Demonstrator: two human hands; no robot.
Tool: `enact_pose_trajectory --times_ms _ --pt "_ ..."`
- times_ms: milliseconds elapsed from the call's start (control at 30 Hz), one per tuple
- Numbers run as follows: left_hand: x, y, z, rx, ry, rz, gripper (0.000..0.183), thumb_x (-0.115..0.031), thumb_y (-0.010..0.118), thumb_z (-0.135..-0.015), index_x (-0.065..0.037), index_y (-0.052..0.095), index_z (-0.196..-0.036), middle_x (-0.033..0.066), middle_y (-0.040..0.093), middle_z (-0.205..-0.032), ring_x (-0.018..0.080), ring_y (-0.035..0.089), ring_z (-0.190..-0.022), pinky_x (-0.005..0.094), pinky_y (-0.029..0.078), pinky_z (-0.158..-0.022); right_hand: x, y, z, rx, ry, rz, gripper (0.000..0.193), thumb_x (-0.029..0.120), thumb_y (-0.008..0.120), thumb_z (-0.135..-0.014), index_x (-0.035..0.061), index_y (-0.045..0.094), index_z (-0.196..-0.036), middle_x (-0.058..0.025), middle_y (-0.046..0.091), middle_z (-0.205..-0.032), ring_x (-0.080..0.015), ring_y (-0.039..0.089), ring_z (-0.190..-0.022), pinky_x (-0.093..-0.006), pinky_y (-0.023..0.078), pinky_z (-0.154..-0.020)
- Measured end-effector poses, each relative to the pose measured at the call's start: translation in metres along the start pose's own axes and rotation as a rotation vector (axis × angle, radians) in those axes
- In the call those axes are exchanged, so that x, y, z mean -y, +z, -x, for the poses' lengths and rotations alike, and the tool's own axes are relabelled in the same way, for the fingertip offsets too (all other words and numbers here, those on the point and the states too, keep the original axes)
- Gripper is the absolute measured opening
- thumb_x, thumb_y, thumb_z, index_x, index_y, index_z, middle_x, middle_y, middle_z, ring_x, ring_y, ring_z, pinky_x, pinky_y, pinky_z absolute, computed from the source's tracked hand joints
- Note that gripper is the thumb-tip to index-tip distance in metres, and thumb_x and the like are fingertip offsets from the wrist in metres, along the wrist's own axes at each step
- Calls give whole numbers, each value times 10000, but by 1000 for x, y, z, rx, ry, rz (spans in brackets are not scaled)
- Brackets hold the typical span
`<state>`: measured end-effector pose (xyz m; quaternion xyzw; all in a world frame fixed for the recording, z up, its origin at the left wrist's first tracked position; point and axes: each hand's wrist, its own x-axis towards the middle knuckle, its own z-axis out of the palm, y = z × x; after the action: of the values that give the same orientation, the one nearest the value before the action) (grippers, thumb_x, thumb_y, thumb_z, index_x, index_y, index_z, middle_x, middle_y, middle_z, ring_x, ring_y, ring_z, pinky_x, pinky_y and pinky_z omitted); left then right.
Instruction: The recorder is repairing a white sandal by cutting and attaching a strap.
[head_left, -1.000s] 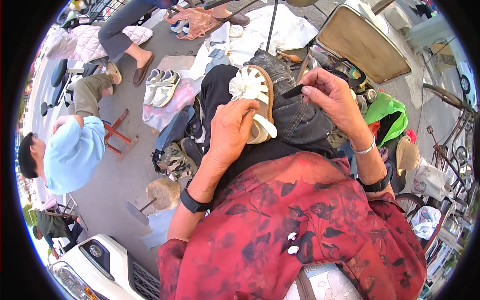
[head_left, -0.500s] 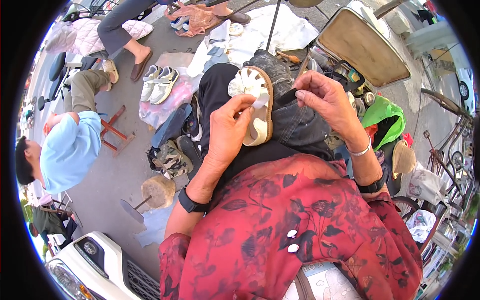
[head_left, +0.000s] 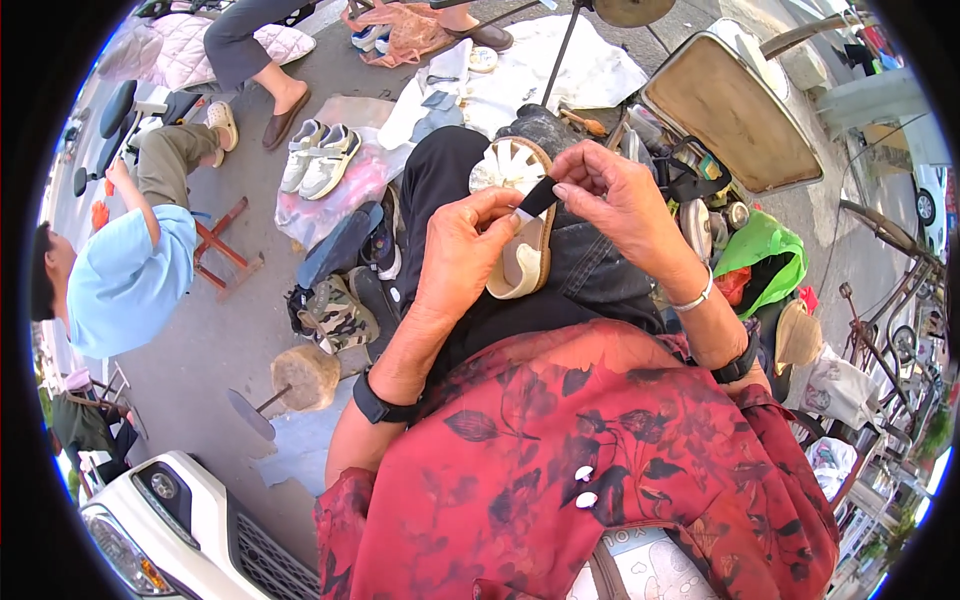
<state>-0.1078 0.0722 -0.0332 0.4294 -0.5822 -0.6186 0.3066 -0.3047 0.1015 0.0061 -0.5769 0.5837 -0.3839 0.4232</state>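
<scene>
On my lap lies a child's sandal (head_left: pixel 518 268) with a white fan-shaped top and a tan sole edge, its toe pointing away from me. My left hand (head_left: pixel 455 245) is at its near left side, thumb and forefinger closed on the end of its white strap (head_left: pixel 524 214). A short black strip (head_left: pixel 538 198), possibly hook-and-loop tape, is pinched in the fingertips of my right hand (head_left: pixel 620 205). The strip's lower end meets or overlaps the white strap between my two hands. Part of the sandal's middle is hidden behind my fingers.
Grey-white sneakers (head_left: pixel 330 163) rest on plastic to the left, beyond a camouflage shoe (head_left: pixel 343 315) and a round block (head_left: pixel 305 378). A tan panel (head_left: pixel 735 110) and green bag (head_left: pixel 765 250) lie right. A person in light blue (head_left: pixel 135 280) sits left, a white car (head_left: pixel 185 520) nearby.
My right hand has moved left, bringing the black strip from beside the sandal onto the white strap. The left hand still pinches the strap. The seated person's arm has moved.
</scene>
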Motion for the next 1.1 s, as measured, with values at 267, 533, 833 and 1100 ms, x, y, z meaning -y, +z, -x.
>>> enact_pose_trajectory --times_ms 267,533,833,1100 --pt "-1 -2 2 24 -13 24 301 -30 619 -861 70 618 -1144 85 680 -979 113 635 -890 245 500 -803 6 4 -3 -16 -89 200 163 29 630 -841 12 605 -1002 -77 630 -768 -124 593 -685 -273 488 -640" --pt "-5 -2 5 32 13 -44 331 -96 703 -838 63 638 -1121 84 686 -976 101 623 -892 242 494 -806 8 7 -2 -35 -181 273 177 29 636 -817 10 599 -989 -125 609 -796 -231 622 -709 -314 492 -641" --pt "1 -2 3 -11 -8 -26 281 -89 692 -851 47 658 -1095 58 695 -924 76 618 -832 221 495 -747 8 9 -2 -32 -304 321 172 -1 601 -826 30 608 -996 -122 597 -850 -271 623 -745 -335 490 -653" --pt "3 -1 2 7 5 11 258 -75 659 -869 41 660 -1100 50 696 -909 69 616 -818 210 488 -727 9 9 -3 -27 -343 339 203 -22 598 -814 39 613 -1007 -114 589 -852 -259 623 -749 -326 494 -659"
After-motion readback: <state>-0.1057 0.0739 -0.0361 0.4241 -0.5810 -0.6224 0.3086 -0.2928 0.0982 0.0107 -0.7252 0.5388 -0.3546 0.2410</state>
